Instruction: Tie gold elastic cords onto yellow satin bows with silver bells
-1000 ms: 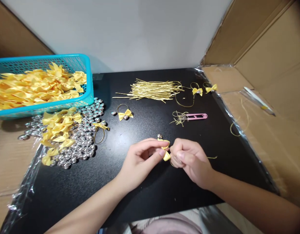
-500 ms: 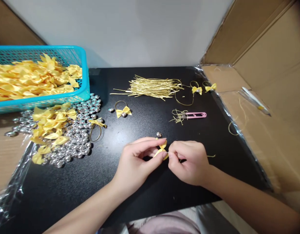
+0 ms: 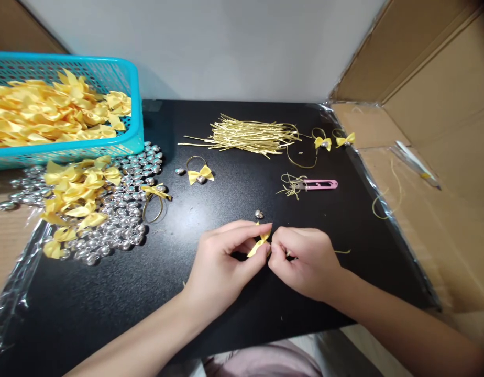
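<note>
Left grip pinching yellow bow; right grip clenched, contents unclear.
Silver bead just beyond bow; pink snips past right grip; turquoise basket far left.

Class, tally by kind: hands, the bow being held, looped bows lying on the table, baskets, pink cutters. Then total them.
Hands, left hand and right hand: 2
Held bow: 1
Looped bows: 4
Basket: 1
Pink cutter: 1
Total: 9

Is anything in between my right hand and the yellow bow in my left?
Only your left hand itself: its thumb covers part of the yellow bow beside your right hand. No loose object shows between them; the nearby silver bead lies beyond the bow.
</note>
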Tool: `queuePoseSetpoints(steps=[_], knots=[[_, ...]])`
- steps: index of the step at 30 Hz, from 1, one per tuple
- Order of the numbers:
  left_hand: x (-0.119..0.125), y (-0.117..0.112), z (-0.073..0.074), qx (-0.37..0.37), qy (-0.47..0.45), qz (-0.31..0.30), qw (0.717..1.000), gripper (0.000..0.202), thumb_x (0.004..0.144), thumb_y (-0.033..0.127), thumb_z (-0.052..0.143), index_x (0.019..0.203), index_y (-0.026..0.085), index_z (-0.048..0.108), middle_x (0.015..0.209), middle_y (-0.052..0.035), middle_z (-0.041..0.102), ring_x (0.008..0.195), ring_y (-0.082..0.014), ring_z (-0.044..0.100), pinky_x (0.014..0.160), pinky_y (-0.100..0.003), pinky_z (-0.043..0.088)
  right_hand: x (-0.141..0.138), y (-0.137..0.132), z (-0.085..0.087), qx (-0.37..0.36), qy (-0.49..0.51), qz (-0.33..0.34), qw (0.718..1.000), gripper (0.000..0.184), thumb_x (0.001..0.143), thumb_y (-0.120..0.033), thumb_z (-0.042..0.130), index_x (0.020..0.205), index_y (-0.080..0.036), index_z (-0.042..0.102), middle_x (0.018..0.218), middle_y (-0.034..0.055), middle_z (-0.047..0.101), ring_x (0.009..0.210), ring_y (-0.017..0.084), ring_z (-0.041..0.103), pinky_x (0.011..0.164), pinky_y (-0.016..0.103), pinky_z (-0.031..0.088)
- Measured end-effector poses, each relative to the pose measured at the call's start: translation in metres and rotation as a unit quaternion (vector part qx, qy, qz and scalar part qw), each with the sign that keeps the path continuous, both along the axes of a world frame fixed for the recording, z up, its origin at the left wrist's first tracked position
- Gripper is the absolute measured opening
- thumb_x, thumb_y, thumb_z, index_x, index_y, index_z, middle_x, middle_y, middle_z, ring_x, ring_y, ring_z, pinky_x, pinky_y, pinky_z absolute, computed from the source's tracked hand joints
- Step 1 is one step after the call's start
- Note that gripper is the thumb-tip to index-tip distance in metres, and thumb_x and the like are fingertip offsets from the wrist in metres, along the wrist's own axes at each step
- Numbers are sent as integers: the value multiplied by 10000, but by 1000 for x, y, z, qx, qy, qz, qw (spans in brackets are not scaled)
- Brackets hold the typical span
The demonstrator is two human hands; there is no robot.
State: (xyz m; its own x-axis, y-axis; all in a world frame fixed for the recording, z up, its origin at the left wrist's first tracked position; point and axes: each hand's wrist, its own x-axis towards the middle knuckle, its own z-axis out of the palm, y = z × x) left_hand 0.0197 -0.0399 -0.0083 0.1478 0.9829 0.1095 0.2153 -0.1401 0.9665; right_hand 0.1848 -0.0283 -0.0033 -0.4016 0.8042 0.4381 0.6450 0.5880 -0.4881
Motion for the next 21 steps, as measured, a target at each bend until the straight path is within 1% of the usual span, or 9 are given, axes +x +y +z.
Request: queuePoseSetpoints(steps=[12, 21], knots=[[1, 0, 2, 29, 54, -3, 998, 201, 788, 71, 675, 943, 122, 793, 885, -79, 772, 546, -70, 635, 511, -151, 517, -2, -1, -2, 12, -22, -6, 1000, 253, 776, -96, 452, 550, -195, 396, 451, -67, 453, 403, 58, 385, 473, 203, 299], [1, 2, 3, 30, 63, -8, 998, 215, 791, 69, 667, 941, 151, 796, 888, -68, 777, 555, -81, 651, 511, -161, 523, -1, -2, -4, 1, -29, -6, 1000, 264, 789, -105, 460, 549, -197, 401, 454, -64, 467, 404, 62, 399, 476, 204, 309]])
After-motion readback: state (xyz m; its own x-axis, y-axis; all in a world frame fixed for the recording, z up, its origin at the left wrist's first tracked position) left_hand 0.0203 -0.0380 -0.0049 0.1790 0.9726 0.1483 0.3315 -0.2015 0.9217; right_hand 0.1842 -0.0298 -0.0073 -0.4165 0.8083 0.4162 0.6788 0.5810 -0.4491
